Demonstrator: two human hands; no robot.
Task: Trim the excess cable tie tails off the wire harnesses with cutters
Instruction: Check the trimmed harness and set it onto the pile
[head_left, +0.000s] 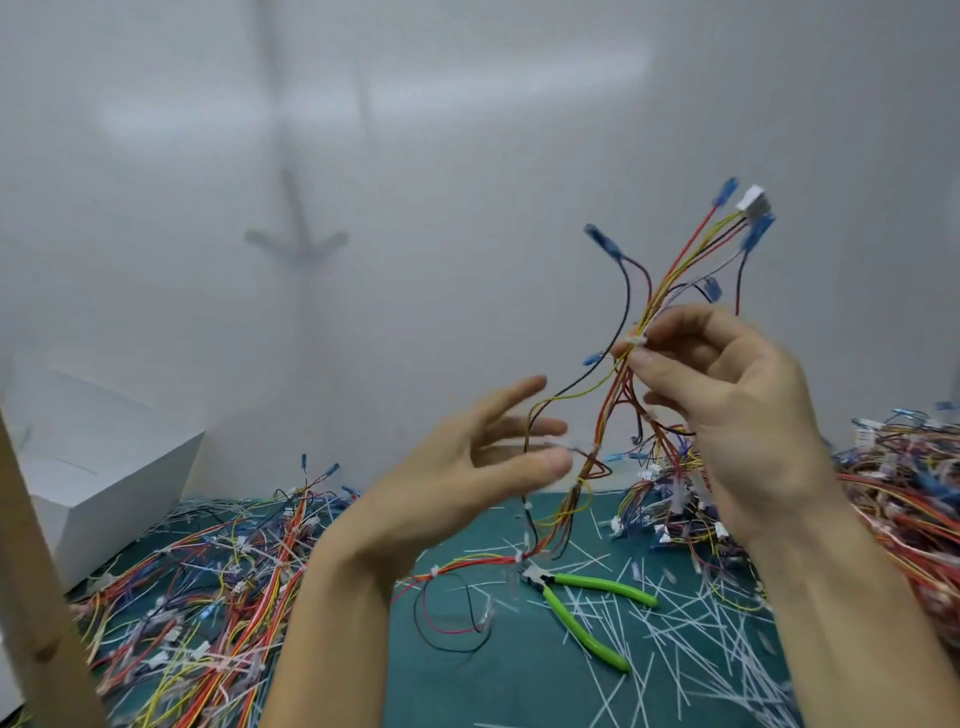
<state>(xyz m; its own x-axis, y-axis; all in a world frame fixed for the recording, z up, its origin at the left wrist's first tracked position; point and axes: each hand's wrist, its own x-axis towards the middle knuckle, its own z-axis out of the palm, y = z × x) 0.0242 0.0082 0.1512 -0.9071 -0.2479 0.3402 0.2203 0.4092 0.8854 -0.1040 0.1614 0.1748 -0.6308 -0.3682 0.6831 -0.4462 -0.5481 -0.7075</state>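
Harness (636, 339) pinched in right hand (743, 415); cutters (545, 584) apparently untouched.

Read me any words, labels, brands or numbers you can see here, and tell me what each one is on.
No readable text anywhere.
Green-handled cutters: no brand or marking visible.
White box: its visible faces look blank.
White connector on the held wire harness: too small and blurred to tell.
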